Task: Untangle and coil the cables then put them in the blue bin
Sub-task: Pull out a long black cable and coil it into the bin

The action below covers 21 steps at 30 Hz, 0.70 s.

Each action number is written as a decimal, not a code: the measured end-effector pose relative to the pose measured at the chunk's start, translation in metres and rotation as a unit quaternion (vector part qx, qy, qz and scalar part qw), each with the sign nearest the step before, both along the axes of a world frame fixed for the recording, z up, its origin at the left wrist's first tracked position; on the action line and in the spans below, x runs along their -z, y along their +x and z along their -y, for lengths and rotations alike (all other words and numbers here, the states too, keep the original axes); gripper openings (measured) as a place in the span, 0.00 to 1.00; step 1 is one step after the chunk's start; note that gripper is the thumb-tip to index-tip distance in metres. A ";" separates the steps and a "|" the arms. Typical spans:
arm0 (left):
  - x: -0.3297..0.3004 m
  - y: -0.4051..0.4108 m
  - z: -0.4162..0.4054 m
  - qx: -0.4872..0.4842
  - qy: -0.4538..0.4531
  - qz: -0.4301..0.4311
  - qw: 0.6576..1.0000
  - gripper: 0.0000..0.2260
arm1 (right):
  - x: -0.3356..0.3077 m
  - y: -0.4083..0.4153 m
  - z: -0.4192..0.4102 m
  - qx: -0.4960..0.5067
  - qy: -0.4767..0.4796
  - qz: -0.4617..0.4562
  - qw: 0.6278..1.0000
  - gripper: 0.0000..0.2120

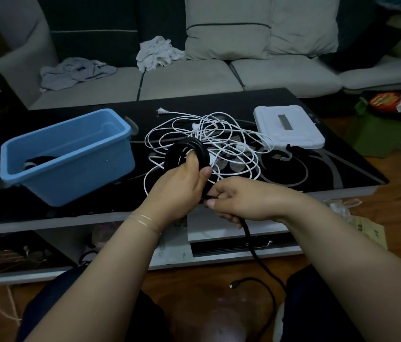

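Observation:
My left hand (182, 186) grips a coil of black cable (182, 150) above the table's front half. My right hand (234, 198) pinches the same cable just below the coil; its free tail (251, 248) hangs to the floor and ends in a small plug (232, 285). A tangle of white cables (219, 139) lies on the black table (317, 169) behind my hands, one end with a two-pin plug (161, 111). The blue bin (71, 164) stands at the left with a dark coiled cable (38, 161) in its bottom.
A white flat box (290, 127) lies at the table's right. A grey sofa (194, 77) with crumpled cloths (156, 54) is behind. A green box (377, 134) with packets sits on the floor at right. My knees are below the table's front edge.

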<state>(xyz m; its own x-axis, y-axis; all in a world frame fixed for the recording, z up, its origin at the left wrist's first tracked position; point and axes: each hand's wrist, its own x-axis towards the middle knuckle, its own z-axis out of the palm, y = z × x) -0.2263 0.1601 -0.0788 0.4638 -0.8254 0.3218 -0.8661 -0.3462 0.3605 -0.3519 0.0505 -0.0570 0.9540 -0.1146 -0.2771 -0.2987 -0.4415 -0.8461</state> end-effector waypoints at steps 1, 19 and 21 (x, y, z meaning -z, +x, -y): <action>0.000 0.000 0.000 0.005 0.005 0.000 1.000 0.22 | -0.001 -0.001 0.002 -0.002 -0.011 0.006 1.000 0.11; -0.003 -0.019 -0.008 0.156 0.031 -0.337 0.928 0.36 | -0.014 -0.003 0.026 0.094 -0.239 0.182 0.949 0.08; -0.005 -0.020 -0.009 0.146 0.029 -0.342 0.928 0.33 | -0.017 -0.003 0.028 0.084 -0.119 0.189 0.971 0.05</action>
